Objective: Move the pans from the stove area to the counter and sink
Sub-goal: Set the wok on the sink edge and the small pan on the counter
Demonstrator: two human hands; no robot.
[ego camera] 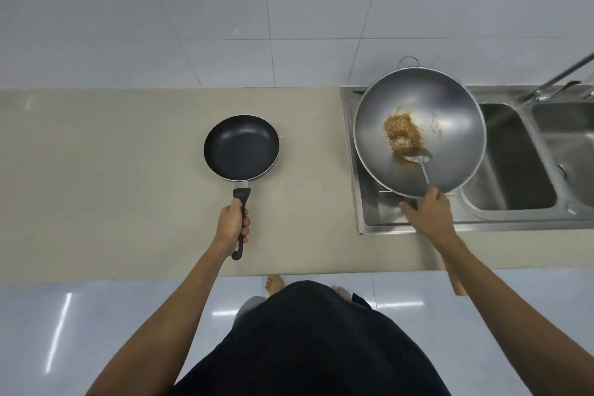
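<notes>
Your left hand (232, 224) has its fingers (246, 222) wrapped tight round the black handle of the small frying pan (241, 147), which sits on or just above the beige bench (112, 170), well to the left of the sink (511, 164); you cannot tell from here whether its base is touching. Your right hand (429, 212) has its fingers closed on the near rim of the wok (419, 132) and on the shaft of the metal spatula (418, 157) lying inside it, holding the wok tilted over the left basin of the sink.

The wok is the likelier trouble. It is wide, round-bottomed and probably heavy, held by one hand at its edge, so a slack wrist could let it tip and drop against the steel basin. The spatula is loose in the bowl, its blade in a pool of orange oil beside a clump of browned fried leftovers; tilt further and it may slide out or drag residue over the rim. If that oil reaches your grip, it could get slippery.

The frying pan looks like a dark, matt non-stick round with a pale metal band under its rim. The wok is dull grey brushed metal with a wire loop handle on its far side. The sink is shiny stainless steel.
</notes>
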